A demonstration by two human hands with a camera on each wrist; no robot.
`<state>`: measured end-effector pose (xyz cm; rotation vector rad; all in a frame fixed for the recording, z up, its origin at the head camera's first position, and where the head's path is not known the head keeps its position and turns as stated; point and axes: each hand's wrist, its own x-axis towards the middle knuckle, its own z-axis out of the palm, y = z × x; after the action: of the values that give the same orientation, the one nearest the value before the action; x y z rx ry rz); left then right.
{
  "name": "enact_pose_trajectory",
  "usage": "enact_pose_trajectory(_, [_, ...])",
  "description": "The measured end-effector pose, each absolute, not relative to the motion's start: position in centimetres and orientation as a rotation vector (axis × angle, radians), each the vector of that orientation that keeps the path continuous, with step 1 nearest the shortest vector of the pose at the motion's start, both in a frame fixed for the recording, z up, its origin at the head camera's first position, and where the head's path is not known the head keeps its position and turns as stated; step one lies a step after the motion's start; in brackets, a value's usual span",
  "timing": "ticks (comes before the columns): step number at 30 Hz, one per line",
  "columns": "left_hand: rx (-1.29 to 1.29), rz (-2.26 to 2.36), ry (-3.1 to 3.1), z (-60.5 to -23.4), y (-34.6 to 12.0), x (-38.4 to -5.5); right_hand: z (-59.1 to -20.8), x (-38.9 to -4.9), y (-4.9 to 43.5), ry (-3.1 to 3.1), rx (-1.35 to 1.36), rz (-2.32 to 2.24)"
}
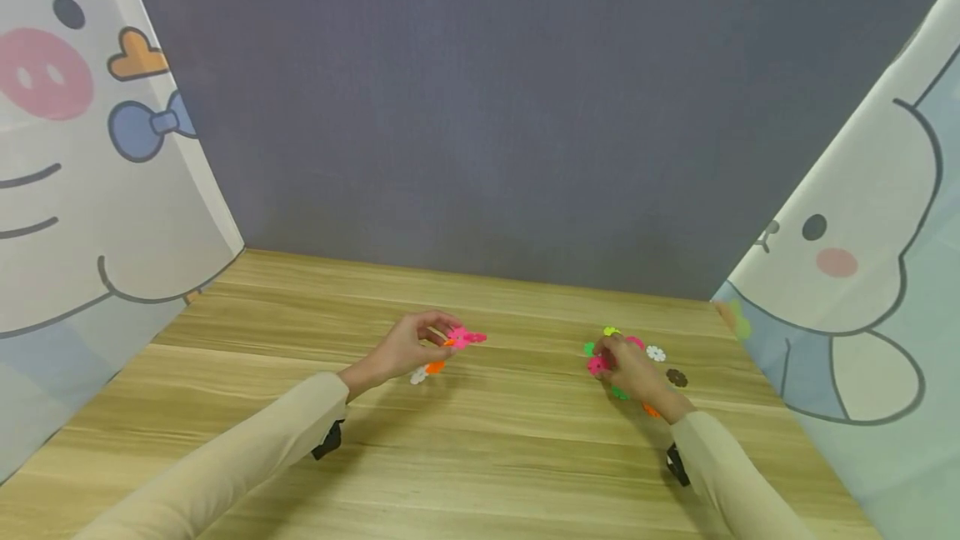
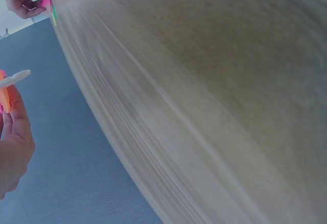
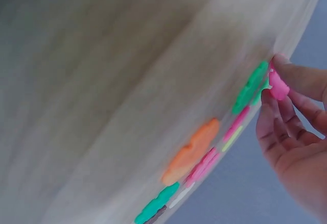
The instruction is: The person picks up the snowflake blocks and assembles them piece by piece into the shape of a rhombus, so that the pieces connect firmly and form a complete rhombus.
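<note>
My left hand point(image 1: 405, 348) holds a joined chain of flower-shaped plastic discs above the table. Pink discs point(image 1: 459, 337) stick out at its right end, then an orange disc point(image 1: 435, 367) and a white disc point(image 1: 418, 376) hang below the fingers. In the left wrist view, the white disc point(image 2: 18, 77) stands across the orange one point(image 2: 4, 99). Over on the right, my right hand point(image 1: 632, 367) pinches a single pink disc point(image 1: 597, 365) between thumb and fingers. The right wrist view shows this pink disc point(image 3: 278, 85) raised just off the table beside green discs point(image 3: 250, 87).
Loose discs lie around my right hand: yellow point(image 1: 611, 330), green point(image 1: 619, 392), white point(image 1: 656, 353), brown point(image 1: 677, 377) and orange point(image 1: 651, 410) among them. A grey panel point(image 1: 480, 107) rises behind the wooden table point(image 1: 480, 457). Cartoon-printed sheets flank both sides.
</note>
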<state>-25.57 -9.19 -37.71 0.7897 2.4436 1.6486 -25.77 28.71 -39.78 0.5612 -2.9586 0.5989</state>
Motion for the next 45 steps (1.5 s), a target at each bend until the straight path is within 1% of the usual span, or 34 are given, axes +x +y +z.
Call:
enact_pose_trajectory(9, [0.798, 1.66, 2.443, -37.7, -9.2, -25.5, -39.0, -26.1, 28.3, -2.922, 0.622, 0.682])
enact_pose_trajectory(15, [0.771, 1.668, 2.428, -37.6, -9.1, -25.4, -38.2, -26.3, 27.2, -2.838, 0.615, 0.785])
enact_pose_trajectory(21, [0.772, 1.677, 2.432, -37.6, -8.9, -25.4, -37.5, -25.9, 24.9, -2.686, 0.649, 0.967])
enact_pose_trajectory(28, [0.751, 1.685, 2.423, -37.6, -8.8, -25.4, -34.3, -23.7, 20.4, -2.52, 0.738, 1.26])
enact_pose_trajectory(34, [0.755, 1.696, 2.428, -37.7, -8.6, -25.4, -35.4, -25.0, 18.7, -2.393, 0.839, 1.413])
enact_pose_trajectory(38, [0.744, 1.715, 2.432, -37.6, -8.5, -25.4, -36.0, -25.9, 17.8, -2.373, 0.853, 1.511])
enact_pose_trajectory(42, [0.743, 1.728, 2.437, -37.6, -8.3, -25.4, -35.6, -25.8, 16.7, -2.417, 0.83, 1.56])
enact_pose_trajectory(45, [0.737, 1.729, 2.439, -37.5, -8.4, -25.4, -34.6, -25.1, 15.8, -2.451, 0.831, 1.573])
